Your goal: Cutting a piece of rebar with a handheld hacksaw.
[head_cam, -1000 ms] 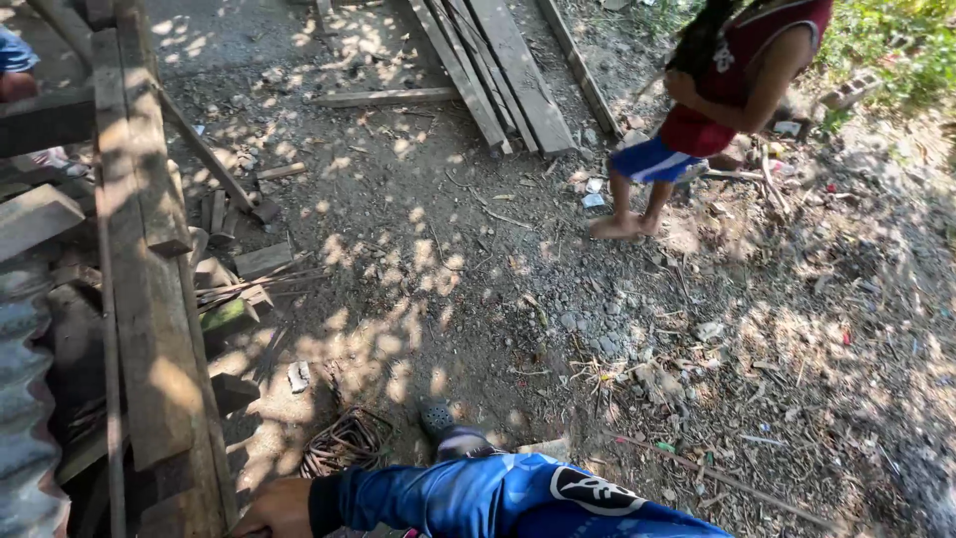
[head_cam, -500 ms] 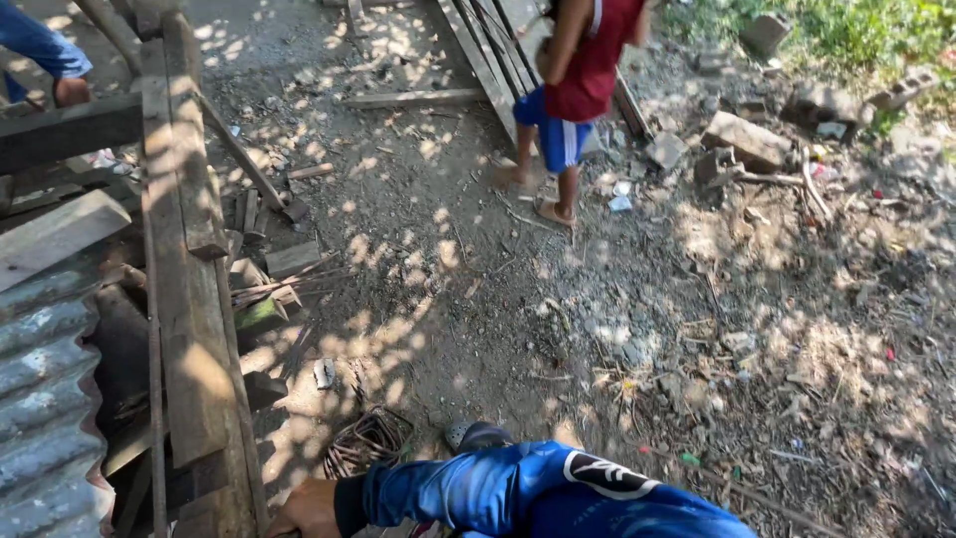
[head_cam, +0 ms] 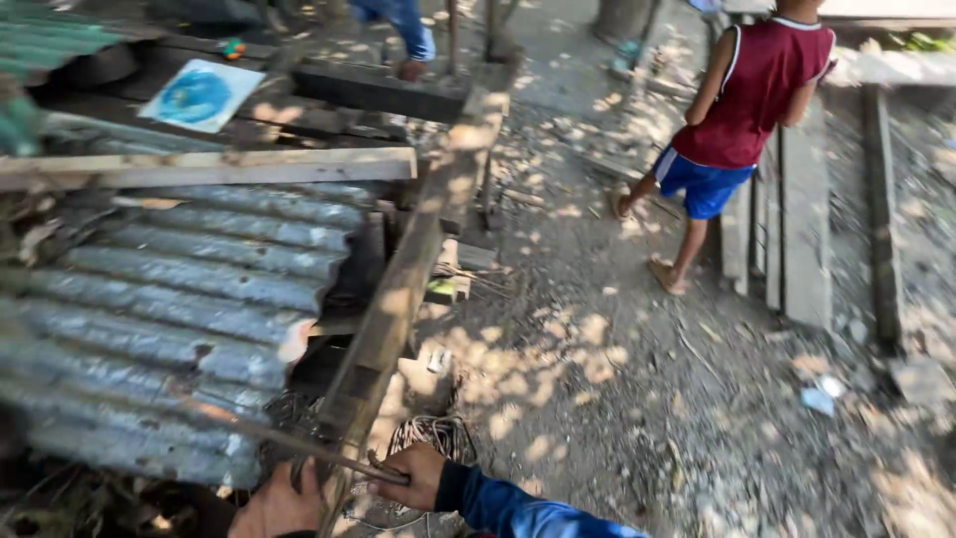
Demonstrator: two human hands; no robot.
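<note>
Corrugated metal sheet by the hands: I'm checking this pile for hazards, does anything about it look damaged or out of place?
Yes. The grey corrugated metal sheet has a torn, ragged right edge beside the long weathered wooden beam. A thin rusty metal rod lies across it, its end at the right hand.

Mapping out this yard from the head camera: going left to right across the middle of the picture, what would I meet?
Corrugated metal sheet → long wooden beam → sunlit dirt ground → person in a red top and blue shorts → flat planks lying on the ground.
</note>
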